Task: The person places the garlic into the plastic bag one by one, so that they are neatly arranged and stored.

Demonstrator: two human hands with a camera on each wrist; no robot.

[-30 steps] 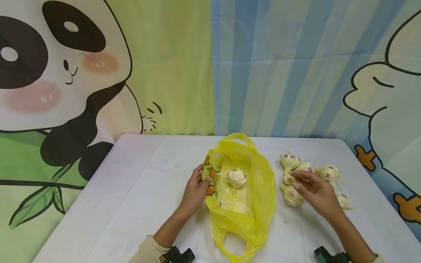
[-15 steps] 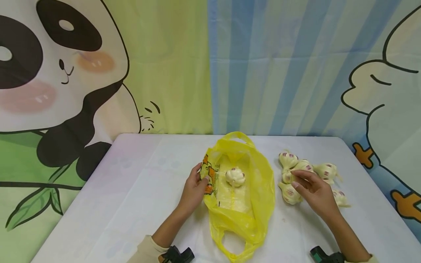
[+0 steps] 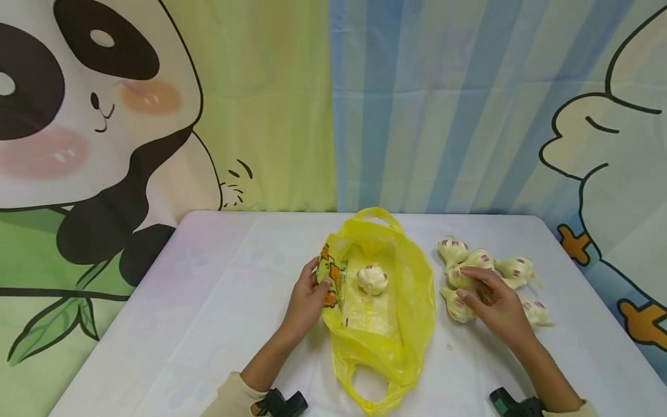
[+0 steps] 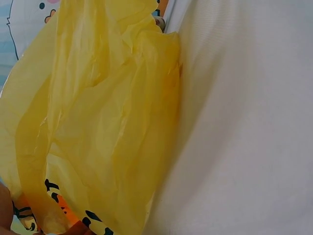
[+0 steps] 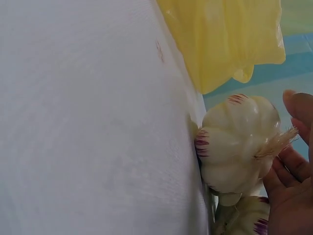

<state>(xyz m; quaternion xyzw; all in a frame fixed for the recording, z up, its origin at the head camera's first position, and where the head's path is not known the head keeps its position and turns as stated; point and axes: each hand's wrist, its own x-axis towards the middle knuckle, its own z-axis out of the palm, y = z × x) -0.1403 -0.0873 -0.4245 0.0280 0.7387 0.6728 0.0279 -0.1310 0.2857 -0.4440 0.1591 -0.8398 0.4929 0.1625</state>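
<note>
A yellow plastic bag (image 3: 411,301) lies open on the white table (image 3: 219,301), with one garlic bulb (image 3: 372,280) inside it. My left hand (image 3: 322,277) pinches the bag's left rim by its printed patch. In the left wrist view the bag (image 4: 98,122) fills the left half. To the right of the bag lies a cluster of several garlic bulbs (image 3: 516,269). My right hand (image 3: 465,284) rests on the cluster, with finger and thumb curled round one bulb (image 3: 454,279). The right wrist view shows that bulb (image 5: 237,142) against my fingers (image 5: 291,166), with a second bulb (image 5: 244,218) below.
A cartoon backdrop with a panda (image 3: 78,116) hangs behind the table. The table's far edge (image 3: 292,213) runs just behind the bag. Bare white tabletop (image 3: 208,324) spreads left of the bag and in front of the garlic. Black wrist cameras (image 3: 283,402) sit at the bottom.
My right hand has settled slightly lower and to the left on the garlic cluster, its fingers closing round one bulb. The left hand and the bag have hardly moved.
</note>
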